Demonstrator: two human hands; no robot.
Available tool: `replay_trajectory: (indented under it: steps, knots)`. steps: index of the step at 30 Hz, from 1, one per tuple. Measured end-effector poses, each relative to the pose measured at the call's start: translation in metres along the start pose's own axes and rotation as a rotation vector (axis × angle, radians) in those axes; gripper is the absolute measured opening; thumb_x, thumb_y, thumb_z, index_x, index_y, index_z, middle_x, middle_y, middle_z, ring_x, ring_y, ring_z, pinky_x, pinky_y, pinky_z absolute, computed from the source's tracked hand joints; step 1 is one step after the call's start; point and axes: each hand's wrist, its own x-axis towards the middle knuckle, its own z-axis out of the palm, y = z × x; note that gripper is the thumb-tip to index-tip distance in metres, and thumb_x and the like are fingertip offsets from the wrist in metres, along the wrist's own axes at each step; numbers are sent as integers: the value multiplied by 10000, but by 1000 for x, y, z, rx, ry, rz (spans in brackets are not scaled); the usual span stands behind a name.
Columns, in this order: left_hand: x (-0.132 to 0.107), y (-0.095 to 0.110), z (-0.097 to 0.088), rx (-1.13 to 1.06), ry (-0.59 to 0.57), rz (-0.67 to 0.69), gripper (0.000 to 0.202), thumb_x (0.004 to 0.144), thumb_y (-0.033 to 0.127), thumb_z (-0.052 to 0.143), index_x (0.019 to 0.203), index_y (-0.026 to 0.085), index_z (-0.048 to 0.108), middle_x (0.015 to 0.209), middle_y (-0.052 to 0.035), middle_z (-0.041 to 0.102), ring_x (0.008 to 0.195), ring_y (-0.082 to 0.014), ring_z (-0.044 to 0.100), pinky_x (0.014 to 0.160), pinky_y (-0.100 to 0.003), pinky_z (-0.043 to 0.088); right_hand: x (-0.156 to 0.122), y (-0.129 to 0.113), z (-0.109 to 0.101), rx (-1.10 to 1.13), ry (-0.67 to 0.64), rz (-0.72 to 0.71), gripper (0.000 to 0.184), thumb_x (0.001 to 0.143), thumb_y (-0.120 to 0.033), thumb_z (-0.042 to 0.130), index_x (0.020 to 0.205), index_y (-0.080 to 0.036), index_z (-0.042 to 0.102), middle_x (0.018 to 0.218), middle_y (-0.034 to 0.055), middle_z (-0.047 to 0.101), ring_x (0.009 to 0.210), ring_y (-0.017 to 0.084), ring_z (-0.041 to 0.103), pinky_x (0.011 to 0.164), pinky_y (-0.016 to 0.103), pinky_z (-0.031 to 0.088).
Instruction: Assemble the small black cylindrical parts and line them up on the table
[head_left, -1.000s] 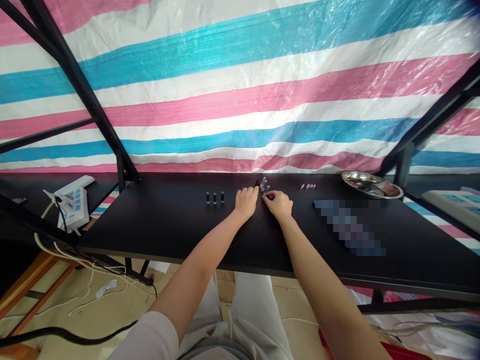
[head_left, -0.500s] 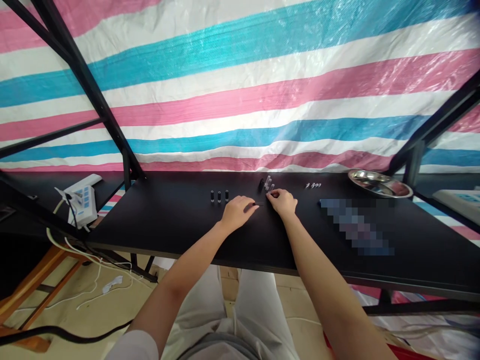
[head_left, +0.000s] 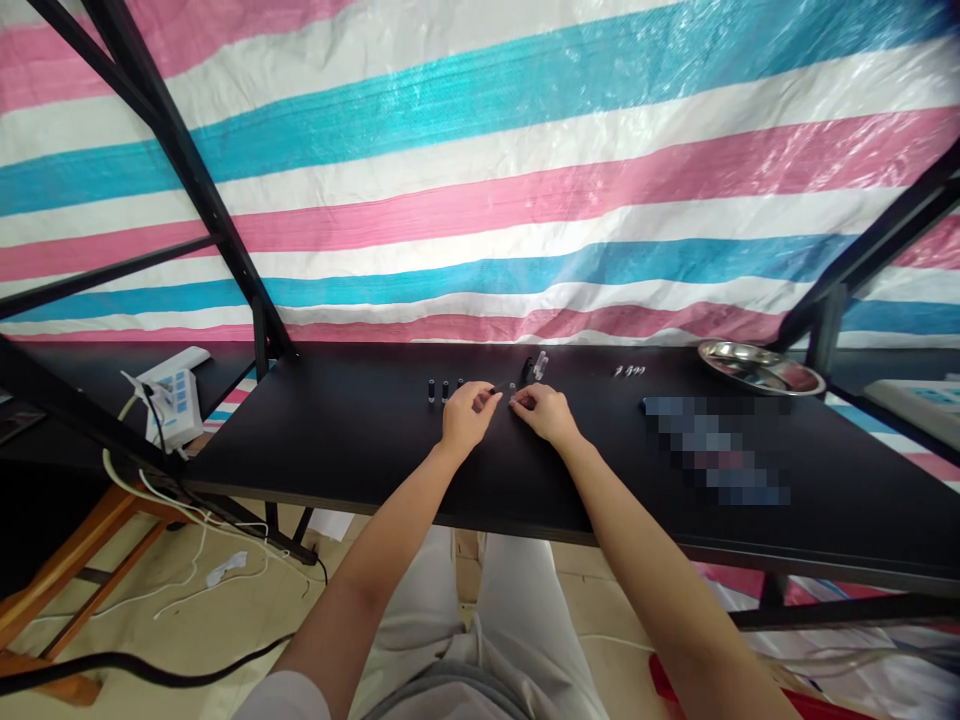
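Both of my hands are raised a little above the black table [head_left: 360,440], near its middle. My left hand [head_left: 466,415] pinches a small dark stick-like part [head_left: 499,388] between thumb and fingers. My right hand [head_left: 541,412] is pinched shut on a tiny clear piece [head_left: 513,389] facing it, a few centimetres apart. Just left of my left hand, three short black cylinders [head_left: 444,390] stand in a row. Behind my right hand lies a small cluster of clear and black parts [head_left: 535,368].
A few tiny metal pieces [head_left: 628,371] lie further right, then a steel dish [head_left: 757,367] at the back right. A blurred-out patch [head_left: 712,450] covers part of the table. A power strip [head_left: 171,398] with cables sits on the left shelf. Black frame posts [head_left: 259,340] flank the table.
Both hands drew back from the parts cluster toward me and to the left, each pinching a small piece, and lifted off the table. The camera shifted slightly.
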Motion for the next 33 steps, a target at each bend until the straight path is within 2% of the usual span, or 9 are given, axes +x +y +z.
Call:
replay_trajectory:
  steps: [5, 10, 16, 22, 29, 33]
  knots:
    - [1, 0, 0, 0, 12, -9, 150, 792, 285, 588, 891, 180, 627, 733, -9, 631, 577, -86, 512, 608, -216, 454, 0, -6, -6, -22, 132, -181, 108, 754, -274, 547, 740, -183, 603, 699, 36, 586, 714, 176, 536, 660, 299, 372]
    - [1, 0, 0, -10, 23, -26, 159, 792, 296, 587, 887, 174, 629, 732, -15, 631, 577, -88, 517, 596, -218, 452, 0, -11, -9, -39, 173, -277, 133, 793, -285, 520, 744, -184, 591, 698, 41, 585, 701, 176, 540, 641, 300, 358]
    - [1, 0, 0, -5, 33, -27, 170, 802, 307, 578, 895, 179, 639, 745, -25, 639, 576, -92, 518, 593, -222, 457, 0, -10, -9, -26, 203, -272, 131, 792, -287, 517, 735, -190, 584, 680, 37, 580, 674, 172, 534, 618, 297, 349]
    - [0, -3, 2, 11, 16, -2, 184, 808, 318, 572, 906, 178, 640, 755, -26, 643, 586, -91, 527, 611, -225, 467, 0, -11, -10, -82, 175, -299, 134, 803, -282, 505, 734, -189, 572, 695, 41, 581, 696, 179, 524, 631, 300, 328]
    - [0, 2, -1, 24, -54, -1, 173, 799, 309, 575, 881, 171, 640, 748, -17, 640, 569, -87, 518, 614, -223, 462, -3, -15, -14, -275, 140, -319, 139, 821, -248, 470, 742, -185, 566, 752, 67, 589, 728, 194, 499, 659, 315, 282]
    - [0, 3, -1, 58, -87, -7, 159, 793, 289, 584, 879, 169, 644, 742, -15, 640, 565, -89, 512, 618, -228, 461, -4, -20, -16, -288, 124, -326, 142, 823, -245, 461, 750, -190, 570, 762, 70, 589, 734, 197, 493, 669, 319, 279]
